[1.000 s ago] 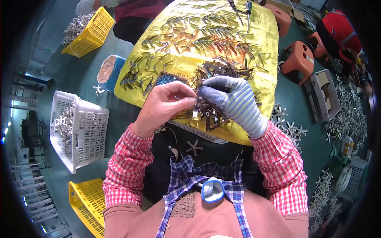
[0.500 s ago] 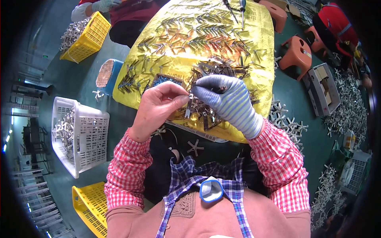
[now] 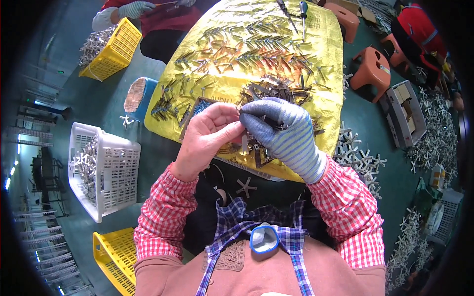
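Bare left hand (image 3: 210, 140) and gloved right hand (image 3: 281, 133) meet at frame centre, fingertips pinched together on small dark metal piece (image 3: 256, 122). Piece sits between hands, above near edge of yellow sheet (image 3: 326, 59). Metal strips (image 3: 247, 49) spread at 12 o'clock. White basket (image 3: 116, 172) at 9 o'clock. Orange stool (image 3: 373, 69) at 2 o'clock.

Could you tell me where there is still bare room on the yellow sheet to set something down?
Bare patches: the yellow sheet along its right edge, and its near-left corner. Crowded: the middle, under metal pieces.
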Demonstrator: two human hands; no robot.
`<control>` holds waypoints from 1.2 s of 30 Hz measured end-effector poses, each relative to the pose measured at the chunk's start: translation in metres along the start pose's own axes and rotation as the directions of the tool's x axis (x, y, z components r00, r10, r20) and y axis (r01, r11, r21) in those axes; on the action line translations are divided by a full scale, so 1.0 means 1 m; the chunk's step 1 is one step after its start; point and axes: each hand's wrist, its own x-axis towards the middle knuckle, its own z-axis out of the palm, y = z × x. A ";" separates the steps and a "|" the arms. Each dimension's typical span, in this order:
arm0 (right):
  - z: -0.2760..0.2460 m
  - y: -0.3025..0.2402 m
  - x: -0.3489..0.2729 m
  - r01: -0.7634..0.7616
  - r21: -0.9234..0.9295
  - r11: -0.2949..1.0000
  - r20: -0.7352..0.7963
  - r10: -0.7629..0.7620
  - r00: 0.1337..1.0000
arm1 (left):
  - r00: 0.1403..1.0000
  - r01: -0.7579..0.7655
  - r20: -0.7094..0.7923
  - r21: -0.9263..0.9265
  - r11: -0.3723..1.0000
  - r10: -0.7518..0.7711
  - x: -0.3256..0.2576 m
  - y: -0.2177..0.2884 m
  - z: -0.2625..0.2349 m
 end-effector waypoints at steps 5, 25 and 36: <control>-0.008 -0.003 0.002 0.037 0.024 0.999 -0.018 -0.037 0.999 | 0.995 -0.104 -0.006 0.016 0.994 0.104 0.003 -0.007 0.003; -0.035 0.000 0.010 -0.617 0.377 0.691 0.404 0.476 0.781 | 0.856 0.030 -0.456 0.516 0.856 0.244 0.184 0.045 -0.182; -0.074 0.010 0.012 -0.739 0.528 0.418 0.521 0.528 0.671 | 0.793 0.385 -0.559 0.769 0.510 0.243 0.310 -0.005 -0.255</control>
